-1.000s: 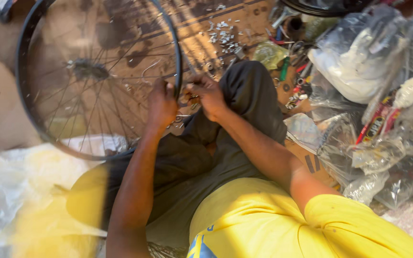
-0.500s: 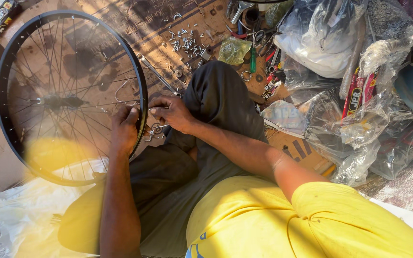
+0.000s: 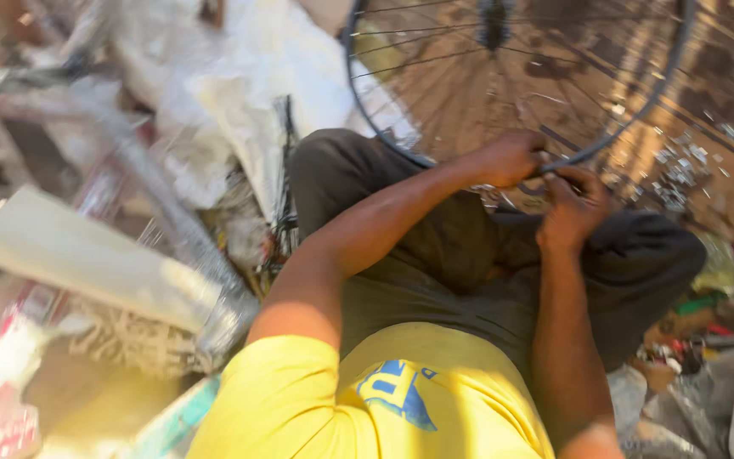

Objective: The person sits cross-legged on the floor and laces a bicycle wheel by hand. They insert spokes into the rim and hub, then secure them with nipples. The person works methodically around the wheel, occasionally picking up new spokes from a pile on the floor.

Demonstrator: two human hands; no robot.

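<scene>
Item: bicycle wheel (image 3: 520, 81), black rim with thin spokes, standing roughly upright with its lower arc resting just above the person's dark-trousered knee (image 3: 639, 255) and its hub well above both hands. Left hand (image 3: 510, 157) is curled around the lower rim; right hand (image 3: 575, 204), just beside it and slightly below the rim, appears to pinch something small at the rim, though blur hides what. Small metal parts (image 3: 681, 170) lie scattered right of the wheel; white plastic sheeting (image 3: 239, 102) lies to its left.
</scene>
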